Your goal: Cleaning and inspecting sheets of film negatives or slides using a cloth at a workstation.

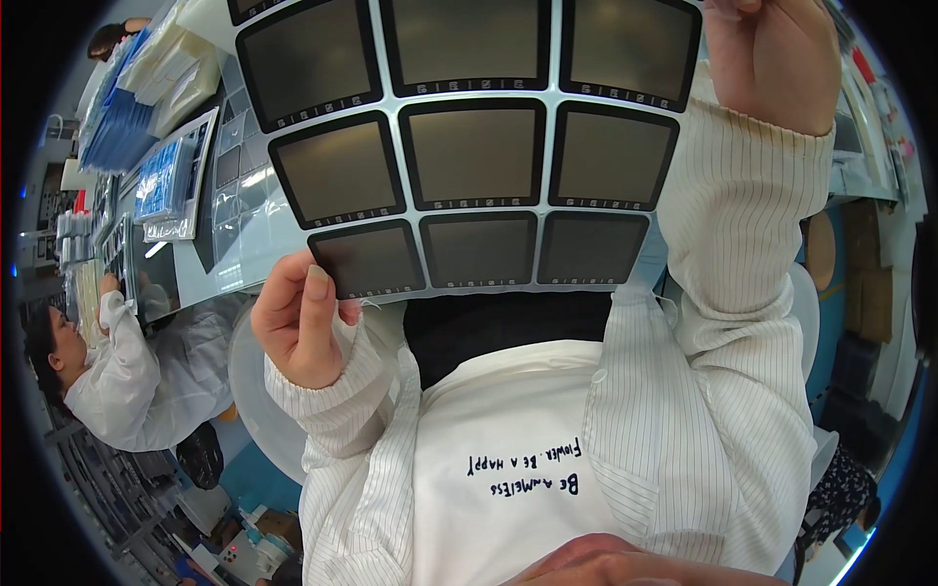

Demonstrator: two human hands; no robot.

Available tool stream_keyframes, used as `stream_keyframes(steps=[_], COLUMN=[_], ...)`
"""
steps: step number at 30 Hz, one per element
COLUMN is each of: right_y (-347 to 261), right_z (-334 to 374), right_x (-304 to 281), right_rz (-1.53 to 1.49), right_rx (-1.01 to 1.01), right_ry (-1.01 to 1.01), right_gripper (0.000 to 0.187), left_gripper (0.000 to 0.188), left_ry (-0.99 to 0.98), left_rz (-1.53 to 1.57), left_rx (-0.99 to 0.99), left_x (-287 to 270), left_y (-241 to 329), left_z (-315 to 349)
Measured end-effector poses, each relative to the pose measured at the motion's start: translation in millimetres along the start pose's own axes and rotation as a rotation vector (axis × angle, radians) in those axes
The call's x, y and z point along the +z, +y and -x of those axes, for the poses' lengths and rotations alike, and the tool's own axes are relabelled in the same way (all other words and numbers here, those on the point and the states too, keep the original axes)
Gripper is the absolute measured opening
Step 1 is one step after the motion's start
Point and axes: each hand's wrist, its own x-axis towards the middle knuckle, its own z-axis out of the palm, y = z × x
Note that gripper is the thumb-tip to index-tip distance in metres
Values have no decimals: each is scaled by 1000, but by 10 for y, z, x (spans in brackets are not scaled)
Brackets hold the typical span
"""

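A large thin sheet (473, 156) is held up before me, carrying rows of dark, glossy rectangular panels with black borders and pale strips between them. Small marks run along each panel's lower border. At the sheet's lower left corner, my left hand (305, 327) is closed, pinching the edge between thumb and fingers. My right hand (777, 63) is raised at the upper right edge of the sheet, its fingers bent against it; the top of the picture cuts off part of them. The sheet's far edge is out of view.
A pale table (200, 273) lies beyond the sheet, with a blue-wrapped pack (164, 181) and a stack of blue and cream sheets (147, 88) at the left. A co-worker in a white garment (147, 361) sits at the left. Brown boxes (868, 283) stand at the right.
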Motion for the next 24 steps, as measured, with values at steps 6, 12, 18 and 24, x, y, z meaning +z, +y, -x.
stream_keyframes(steps=[6, 12, 18, 24], right_y=[-18, -64, -90, -200], right_z=[-8, 23, -21, -66], right_x=[-20, -7, -253, -314], right_rz=[11, 36, 153, 116], right_rx=[3, 93, 2, 33], right_ry=[38, 159, 116, 185], right_gripper=[15, 14, 12, 15], left_gripper=[19, 15, 15, 19], left_ry=[-70, -152, -264, -368], left_rz=[-44, -98, -165, -202], left_rx=[13, 3, -22, 72], left_x=[106, 203, 340, 438], left_y=[33, 45, 107, 160], left_z=[-15, -52, -123, -269])
